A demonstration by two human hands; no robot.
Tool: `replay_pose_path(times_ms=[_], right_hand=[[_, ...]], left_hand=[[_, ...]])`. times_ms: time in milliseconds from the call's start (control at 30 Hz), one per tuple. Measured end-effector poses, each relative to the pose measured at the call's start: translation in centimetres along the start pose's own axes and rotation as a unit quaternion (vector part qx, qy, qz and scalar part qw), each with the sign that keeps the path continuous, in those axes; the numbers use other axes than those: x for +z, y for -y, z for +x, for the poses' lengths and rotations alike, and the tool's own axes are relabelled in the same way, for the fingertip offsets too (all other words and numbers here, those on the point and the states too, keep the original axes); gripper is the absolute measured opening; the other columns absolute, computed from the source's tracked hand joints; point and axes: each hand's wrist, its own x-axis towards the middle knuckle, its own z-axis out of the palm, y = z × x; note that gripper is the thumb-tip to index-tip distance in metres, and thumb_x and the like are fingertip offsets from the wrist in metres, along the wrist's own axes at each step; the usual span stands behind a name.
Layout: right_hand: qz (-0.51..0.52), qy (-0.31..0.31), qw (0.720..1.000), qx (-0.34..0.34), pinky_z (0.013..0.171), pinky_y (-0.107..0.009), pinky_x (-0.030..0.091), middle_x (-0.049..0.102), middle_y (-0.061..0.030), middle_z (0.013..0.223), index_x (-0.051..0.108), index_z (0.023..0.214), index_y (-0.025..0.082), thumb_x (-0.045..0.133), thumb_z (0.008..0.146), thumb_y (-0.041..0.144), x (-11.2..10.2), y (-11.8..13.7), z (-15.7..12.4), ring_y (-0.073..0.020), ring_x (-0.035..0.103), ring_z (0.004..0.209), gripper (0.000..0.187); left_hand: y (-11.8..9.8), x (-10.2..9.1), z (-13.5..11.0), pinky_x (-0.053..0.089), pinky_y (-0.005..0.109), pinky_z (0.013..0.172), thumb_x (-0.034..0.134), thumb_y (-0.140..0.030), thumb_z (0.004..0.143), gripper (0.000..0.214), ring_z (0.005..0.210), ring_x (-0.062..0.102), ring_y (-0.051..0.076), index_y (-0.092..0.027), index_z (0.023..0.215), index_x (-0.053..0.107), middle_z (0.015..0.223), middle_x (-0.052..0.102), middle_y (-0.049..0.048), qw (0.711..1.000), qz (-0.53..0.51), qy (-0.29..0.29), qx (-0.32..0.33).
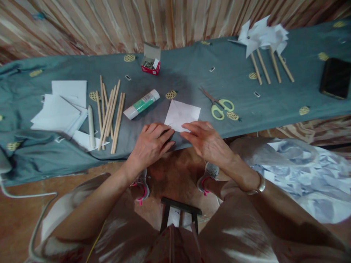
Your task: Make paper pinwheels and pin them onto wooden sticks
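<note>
A small square of white paper point(184, 112) lies near the front edge of the cloth-covered table, a faint crease at its upper left corner. My left hand point(153, 140) grips the lower left corner, fingers bent and close together. At the lower right edge, my right hand point(204, 138) pinches the paper between thumb and fingers. Scissors with green handles point(218, 106) rest just right of the sheet. To its left is a glue stick point(142, 104) with a green label. The fingertips partly cover the paper's near edge.
Several wooden sticks point(109, 113), a pale rod point(91, 126) and stacked white paper point(61, 113) lie left. An opened red box point(150, 67) of small metal pieces stands behind. Paper pinwheels point(260, 36) and a dark phone point(336, 78) are right; a bag of paper scraps point(307, 175) sits below.
</note>
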Motion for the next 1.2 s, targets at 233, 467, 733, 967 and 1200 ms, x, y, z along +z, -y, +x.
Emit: replay_pose_path(times_ms=[233, 467, 733, 967, 1200], right_hand=[[0.010, -0.016, 1.000, 0.007, 0.094, -0.044, 0.047, 0.068, -0.0097, 0.122, 0.070, 0.107, 0.020, 0.049, 0.096, 0.013, -0.4, -0.4, -1.0, -0.0267, 0.057, 0.109, 0.025], [-0.001, -0.030, 0.999, 0.011, 0.090, -0.043, 0.050, 0.070, -0.0099, 0.120, 0.071, 0.104, 0.018, 0.045, 0.097, 0.013, -0.8, -0.5, -1.7, -0.0261, 0.061, 0.107, 0.027], [0.028, -0.070, 0.996, 0.040, 0.088, -0.047, 0.054, 0.070, -0.0106, 0.123, 0.071, 0.093, 0.018, 0.044, 0.097, 0.016, -1.9, -1.3, -2.2, -0.0272, 0.062, 0.108, 0.026], [0.092, -0.097, 0.987, 0.088, 0.097, -0.049, 0.052, 0.065, -0.0103, 0.129, 0.067, 0.112, 0.021, 0.045, 0.095, 0.015, -0.2, -1.0, -1.6, -0.0264, 0.058, 0.113, 0.029], [0.074, -0.053, 0.992, 0.090, 0.096, -0.049, 0.051, 0.062, -0.0140, 0.130, 0.069, 0.109, 0.019, 0.046, 0.095, 0.017, 0.9, -0.4, -1.4, -0.0289, 0.055, 0.114, 0.027]], left_hand=[[0.1, -0.1, -0.4, 0.043, 0.041, 0.082, 0.051, -0.037, 0.098, 0.034, 0.104, 0.057, 0.028, -0.016, 0.122, 0.063, 0.115, 0.066, 0.0128, 1.000, 0.025, -0.008, 0.003], [0.1, -0.2, -0.3, 0.043, 0.039, 0.077, 0.053, -0.037, 0.097, 0.033, 0.099, 0.057, 0.027, -0.013, 0.117, 0.064, 0.109, 0.068, 0.0121, 0.998, 0.050, -0.033, 0.023], [0.1, 0.0, 0.0, 0.044, 0.039, 0.077, 0.051, -0.035, 0.098, 0.029, 0.096, 0.057, 0.026, -0.015, 0.112, 0.068, 0.106, 0.068, 0.0114, 0.999, 0.002, -0.044, -0.016], [0.2, 0.8, 1.8, 0.042, 0.039, 0.081, 0.060, -0.035, 0.094, 0.019, 0.091, 0.059, 0.021, -0.020, 0.091, 0.072, 0.090, 0.068, 0.0050, 0.988, -0.075, -0.085, -0.103], [-0.2, 1.6, 2.9, 0.043, 0.045, 0.091, 0.074, -0.040, 0.081, 0.026, 0.106, 0.054, 0.028, -0.020, 0.094, 0.066, 0.106, 0.064, 0.0080, 0.972, -0.079, -0.115, -0.190]])
